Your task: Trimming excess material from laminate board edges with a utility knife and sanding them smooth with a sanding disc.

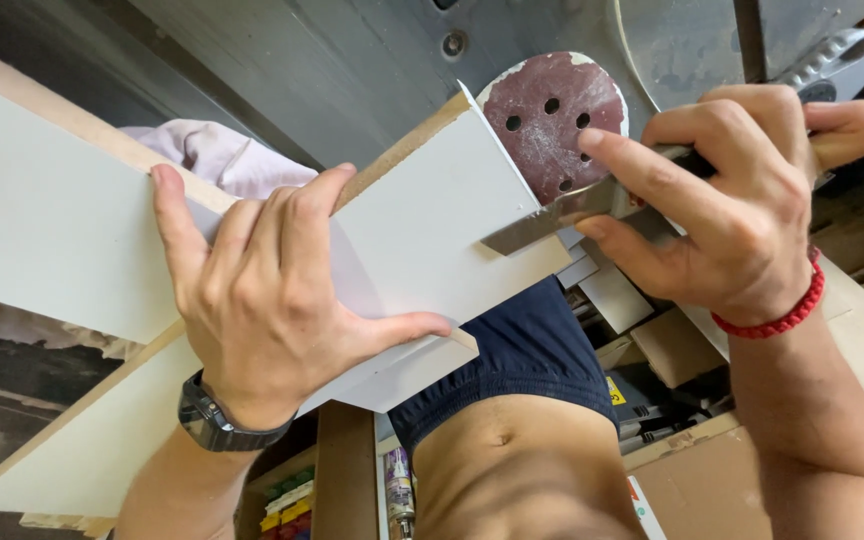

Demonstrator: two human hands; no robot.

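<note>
Left hand (272,300) lies flat on the white panel (422,210), fingers spread across its face and thumb hooked along the near edge; the grip is a pressing hold on the panel, not a closed fist. The panel crosses over a second white board (42,230) that runs off to the left, and its raw brown edge shows along the far side.

Right hand (742,200) is clenched round a flat metal blade (552,215), index finger stretched along the top of it. The blade tip rests on the panel face close to its right edge. The handle is hidden inside the fist; type of tool cannot be confirmed.

A red sanding disc (552,115) with dust holes sits just beyond the panel's right corner, against grey metal (332,70). A pale cloth (212,155) lies behind the boards. A red cord bracelet (782,310) is on the right wrist, a dark watch (217,420) on the left.

Assessment: the blade work appears under way at the panel's right edge. To do it well, keep the blade at a low angle, hold the index finger pressure steady, and keep the left hand's weight on the panel so it cannot pivot on the board beneath. Left fingers are well apart from the blade; maintain that.
</note>
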